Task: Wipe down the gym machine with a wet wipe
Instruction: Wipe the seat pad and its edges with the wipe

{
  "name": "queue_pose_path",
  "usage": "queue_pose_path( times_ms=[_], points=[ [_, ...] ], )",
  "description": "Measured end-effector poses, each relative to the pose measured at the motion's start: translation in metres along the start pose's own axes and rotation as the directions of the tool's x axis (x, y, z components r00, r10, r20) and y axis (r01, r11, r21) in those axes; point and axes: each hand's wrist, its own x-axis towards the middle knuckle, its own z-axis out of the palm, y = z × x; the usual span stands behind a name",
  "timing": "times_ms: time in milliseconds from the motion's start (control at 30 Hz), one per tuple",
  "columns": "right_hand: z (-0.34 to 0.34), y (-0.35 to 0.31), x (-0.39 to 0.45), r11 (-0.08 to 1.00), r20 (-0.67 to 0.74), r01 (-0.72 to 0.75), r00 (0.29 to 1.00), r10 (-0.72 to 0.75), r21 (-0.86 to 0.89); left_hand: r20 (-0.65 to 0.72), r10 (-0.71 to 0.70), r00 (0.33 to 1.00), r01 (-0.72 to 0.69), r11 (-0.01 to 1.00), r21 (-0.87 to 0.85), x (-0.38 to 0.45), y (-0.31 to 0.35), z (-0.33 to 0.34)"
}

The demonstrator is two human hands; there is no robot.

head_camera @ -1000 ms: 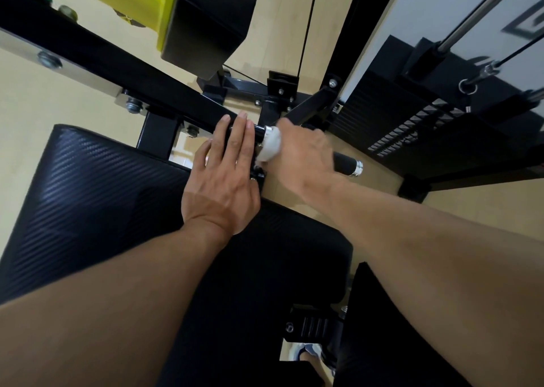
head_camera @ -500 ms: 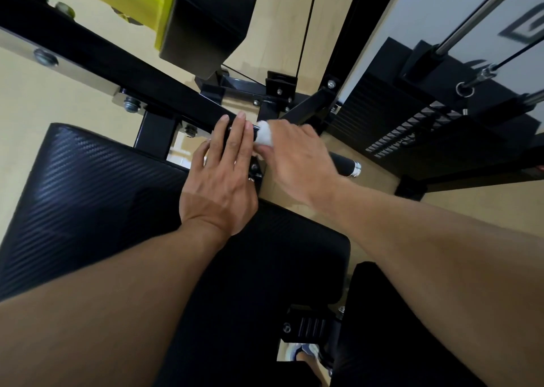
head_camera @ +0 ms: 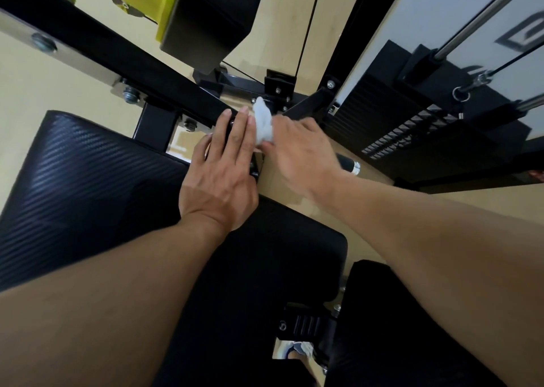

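Observation:
The gym machine's black steel beam [head_camera: 123,51] runs diagonally from the upper left to the centre. My left hand [head_camera: 223,169] lies flat with fingers together on the beam's end, above the black padded seat [head_camera: 88,180]. My right hand [head_camera: 303,151] is beside it, pinching a crumpled white wet wipe [head_camera: 263,122] that sticks up between the two hands against the beam's end. A black handle with a chrome tip [head_camera: 350,165] pokes out from under my right hand; most of it is hidden.
A black pad on a yellow bracket [head_camera: 212,19] hangs above the beam. The weight stack [head_camera: 412,122] with chrome guide rods [head_camera: 482,16] and a cable stands at the right. A second black pad [head_camera: 397,328] lies at lower right, an adjustment lever [head_camera: 303,325] between pads. Wooden floor beneath.
My right hand has lifted the wipe off the handle and up toward the beam's end; more of the wipe now shows above the fingers. My left hand has stayed flat in place.

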Motion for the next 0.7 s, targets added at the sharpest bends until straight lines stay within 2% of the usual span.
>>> queue_pose_path(
  times_ms=[67,133,233,367,400,500,600,633,700],
  points=[
    [-0.001,-0.019,0.013,0.999,-0.027,0.038,0.999,-0.039,-0.039,-0.013,-0.004,1.000,0.004,1.000,0.001,-0.001,0.000,0.001],
    [0.003,-0.007,0.006,0.999,-0.009,0.045,0.999,-0.045,0.019,-0.012,0.002,1.000,-0.002,1.000,-0.001,0.000,0.000,0.001],
    [0.006,0.050,-0.032,0.986,0.110,-0.075,0.992,0.059,0.149,0.001,0.004,1.000,-0.004,1.000,-0.011,0.000,0.001,-0.001],
    [0.007,0.098,-0.067,0.989,0.191,-0.139,0.971,0.147,-0.057,-0.003,-0.001,1.000,0.001,1.000,-0.009,0.000,0.000,0.000],
    [0.009,0.095,-0.064,0.987,0.181,-0.154,0.970,0.161,-0.050,-0.009,0.004,1.000,-0.004,1.000,-0.006,0.000,0.000,0.000],
    [0.006,0.044,-0.029,0.983,0.075,-0.132,0.990,0.123,0.127,-0.011,0.007,1.000,-0.007,1.000,-0.008,0.000,0.000,-0.001],
    [0.007,-0.006,0.012,0.999,-0.052,0.034,0.998,-0.032,0.021,-0.020,-0.001,1.000,0.001,1.000,-0.006,0.000,0.000,0.000],
    [0.008,-0.009,0.013,0.998,-0.064,0.062,0.996,-0.063,-0.022,-0.022,-0.003,1.000,0.003,1.000,-0.007,0.000,0.000,0.000],
    [0.007,0.013,-0.002,0.997,-0.038,0.075,0.997,-0.074,0.036,-0.023,-0.003,1.000,0.003,1.000,-0.006,0.001,0.000,0.000]
  ],
)
